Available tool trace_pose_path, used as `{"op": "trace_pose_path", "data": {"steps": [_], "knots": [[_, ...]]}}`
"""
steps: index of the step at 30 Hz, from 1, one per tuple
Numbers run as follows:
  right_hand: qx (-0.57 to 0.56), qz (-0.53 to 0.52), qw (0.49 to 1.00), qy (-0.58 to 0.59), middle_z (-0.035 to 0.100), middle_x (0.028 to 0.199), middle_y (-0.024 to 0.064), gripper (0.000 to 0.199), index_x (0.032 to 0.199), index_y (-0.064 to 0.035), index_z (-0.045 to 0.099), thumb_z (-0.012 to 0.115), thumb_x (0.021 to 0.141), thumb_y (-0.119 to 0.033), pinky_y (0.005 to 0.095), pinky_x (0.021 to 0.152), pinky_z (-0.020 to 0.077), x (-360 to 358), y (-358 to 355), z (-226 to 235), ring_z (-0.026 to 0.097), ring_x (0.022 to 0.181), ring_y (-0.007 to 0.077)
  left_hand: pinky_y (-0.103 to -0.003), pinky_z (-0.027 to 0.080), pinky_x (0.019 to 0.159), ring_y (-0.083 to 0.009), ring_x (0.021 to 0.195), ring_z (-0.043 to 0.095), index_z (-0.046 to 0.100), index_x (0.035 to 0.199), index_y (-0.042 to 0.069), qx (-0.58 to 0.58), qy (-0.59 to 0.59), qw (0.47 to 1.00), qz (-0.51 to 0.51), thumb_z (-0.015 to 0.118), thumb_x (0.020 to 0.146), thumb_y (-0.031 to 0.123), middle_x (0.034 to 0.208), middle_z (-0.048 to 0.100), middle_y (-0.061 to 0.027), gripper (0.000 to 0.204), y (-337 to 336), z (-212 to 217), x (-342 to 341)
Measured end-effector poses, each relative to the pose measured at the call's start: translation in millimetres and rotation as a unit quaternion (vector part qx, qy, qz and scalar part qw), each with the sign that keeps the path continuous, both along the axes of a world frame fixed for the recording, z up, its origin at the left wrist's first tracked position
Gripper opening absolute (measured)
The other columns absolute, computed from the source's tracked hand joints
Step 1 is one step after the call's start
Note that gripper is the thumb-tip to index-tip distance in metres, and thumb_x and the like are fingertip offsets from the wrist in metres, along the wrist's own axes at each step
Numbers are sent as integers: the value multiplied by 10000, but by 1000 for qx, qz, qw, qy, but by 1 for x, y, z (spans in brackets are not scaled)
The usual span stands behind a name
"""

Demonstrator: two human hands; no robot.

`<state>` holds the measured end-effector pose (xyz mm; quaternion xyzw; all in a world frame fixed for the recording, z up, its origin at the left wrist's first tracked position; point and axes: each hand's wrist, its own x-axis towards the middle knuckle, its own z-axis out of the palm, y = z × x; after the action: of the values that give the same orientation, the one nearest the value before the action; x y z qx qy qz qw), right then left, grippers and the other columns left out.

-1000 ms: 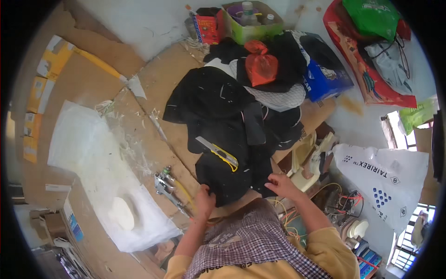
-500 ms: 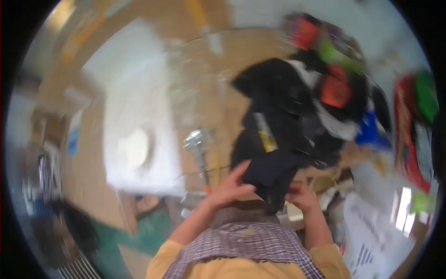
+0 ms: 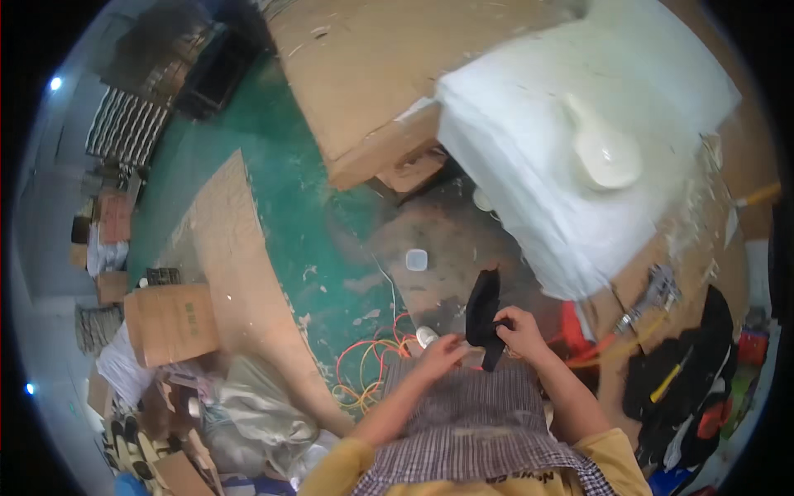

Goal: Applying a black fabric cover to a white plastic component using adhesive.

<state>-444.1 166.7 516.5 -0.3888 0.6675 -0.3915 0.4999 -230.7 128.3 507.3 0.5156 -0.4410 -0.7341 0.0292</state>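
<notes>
A piece of black cloth [image 3: 482, 310] hangs in front of my apron, its narrow upper end standing up and its lower end dropping toward my lap. My right hand [image 3: 518, 332] pinches the right edge of this cloth. Just left of its lower part is my left hand [image 3: 441, 357], fingers stretched toward the cloth and apart; whether they touch it is hard to make out. More black fabric [image 3: 641, 382] is heaped on the bench to my right, with a yellow-handled cutter [image 3: 672, 376] lying on it.
A cream rounded piece with a narrow neck [image 3: 608, 157] rests on a white-covered table [image 3: 517, 178]. A metal tool [image 3: 649, 299] lies by the bench edge. Orange and yellow hoses [image 3: 364, 368] coil on the floor, near a small white tub [image 3: 416, 260]. Cardboard [image 3: 248, 273] covers the floor leftward.
My view has swung left, away from the black heap toward the floor. The black cloth has come away from the heap with my hands, and my left hand has moved off its upper part.
</notes>
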Motion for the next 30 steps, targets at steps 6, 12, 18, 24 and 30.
{"op": "trace_pose_path", "data": {"steps": [6, 12, 18, 24, 30], "knots": [[-39, 209, 949, 231, 559, 787, 154, 133, 760, -53, 609, 549, 659, 10, 389, 664, 464, 91, -130, -143, 570, 775, 334, -241, 454, 565, -95, 610, 548, 582, 1011, 44, -31, -19, 940, 338, 591, 838, 155, 768, 576, -8, 206, 29, -171, 164], [40, 366, 870, 328, 586, 888, 186, 92, 726, -72, 633, 572, 667, -36, 422, 755, 471, 116, -198, -300, 577, 853, 359, -292, 473, 619, -145, 688, 595, 624, 976, 61, -51, -168, 913, 368, 604, 813, 256, 775, 615, -51, 255, 31, -255, 135], [16, 458, 812, 362, 560, 938, 219, 149, 811, -15, 615, 534, 698, -70, 467, 790, 466, 153, -241, -414, 567, 885, 391, -234, 476, 552, -120, 644, 587, 593, 1025, 36, 48, -23, 838, 543, 575, 844, 173, 775, 621, -53, 228, -19, -312, 104], [52, 479, 757, 440, 556, 1079, 168, 257, 993, 30, 621, 502, 793, -79, 435, 860, 457, 164, -252, -550, 511, 1088, 368, -266, 491, 595, -181, 653, 612, 534, 1039, 39, 79, 56, 811, 577, 587, 840, 159, 885, 613, -95, 239, -100, -420, 96], [21, 668, 573, 474, 637, 1024, 121, 215, 950, -58, 674, 544, 794, -129, 369, 697, 491, 206, -273, -592, 605, 982, 268, -282, 497, 599, -200, 669, 607, 505, 1062, 23, 48, 30, 798, 600, 565, 840, 150, 899, 603, -107, 263, -114, -497, 134]]}}
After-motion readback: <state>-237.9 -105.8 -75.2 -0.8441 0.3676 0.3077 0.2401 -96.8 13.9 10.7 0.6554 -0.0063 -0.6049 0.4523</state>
